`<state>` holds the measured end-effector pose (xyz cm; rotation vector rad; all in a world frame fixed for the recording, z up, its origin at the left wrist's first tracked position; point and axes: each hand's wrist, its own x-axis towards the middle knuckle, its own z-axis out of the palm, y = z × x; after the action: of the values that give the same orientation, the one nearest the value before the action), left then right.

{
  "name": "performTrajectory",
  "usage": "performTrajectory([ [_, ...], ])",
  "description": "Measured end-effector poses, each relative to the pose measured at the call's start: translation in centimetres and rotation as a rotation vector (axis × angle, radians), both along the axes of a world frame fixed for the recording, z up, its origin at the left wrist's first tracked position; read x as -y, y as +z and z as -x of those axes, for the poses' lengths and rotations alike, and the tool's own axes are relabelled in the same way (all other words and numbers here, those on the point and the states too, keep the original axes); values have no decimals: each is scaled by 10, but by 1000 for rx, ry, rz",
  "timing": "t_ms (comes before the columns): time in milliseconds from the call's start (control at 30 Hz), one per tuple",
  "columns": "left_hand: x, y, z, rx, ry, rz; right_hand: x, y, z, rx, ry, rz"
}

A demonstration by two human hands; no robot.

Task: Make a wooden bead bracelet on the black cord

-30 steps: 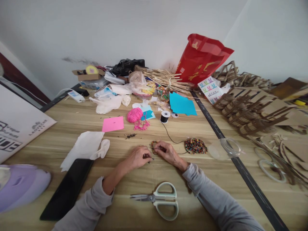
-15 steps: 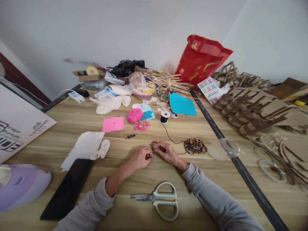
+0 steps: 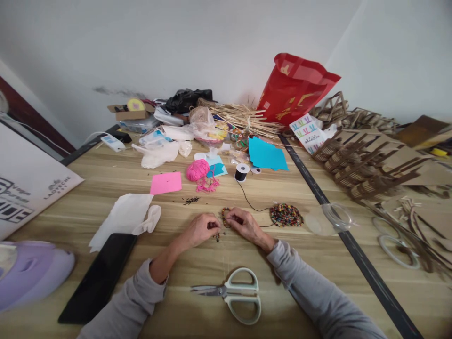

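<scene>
My right hand pinches a short curved string of beads just above the tabletop at the middle. To its left, my left hand has its fingertips drawn together; whatever lies between them is too small to make out. Several loose beads lie on the wood beside those fingertips. A black cord runs from a spool toward a coiled heap of multicoloured bead strings right of my right hand. Nearer me, scissors with pale handles lie with their blades pointing left.
At left are a black phone-like slab, white paper and a purple object. Pink yarn, a pink card and black snippets lie beyond my hands. Brown woven pieces crowd the right, near clear tubing.
My left hand has shifted slightly left, away from the string, and the loose beads beside its fingertips now show. My right hand stays nearly still with the beads.
</scene>
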<state>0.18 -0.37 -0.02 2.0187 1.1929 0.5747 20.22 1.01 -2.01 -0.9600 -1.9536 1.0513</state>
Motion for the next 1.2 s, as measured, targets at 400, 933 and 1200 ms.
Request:
performTrajectory([
  [400,-8,-1,12,0,-29,-5,-1,-3,-1,-5,16,2],
  [933,-6,2,9,-110,-136,-136,-2,-4,-1,-1,16,-5],
  [1200,-12,-13,-6,301,97,153,-1,-3,-1,9,9,-12],
])
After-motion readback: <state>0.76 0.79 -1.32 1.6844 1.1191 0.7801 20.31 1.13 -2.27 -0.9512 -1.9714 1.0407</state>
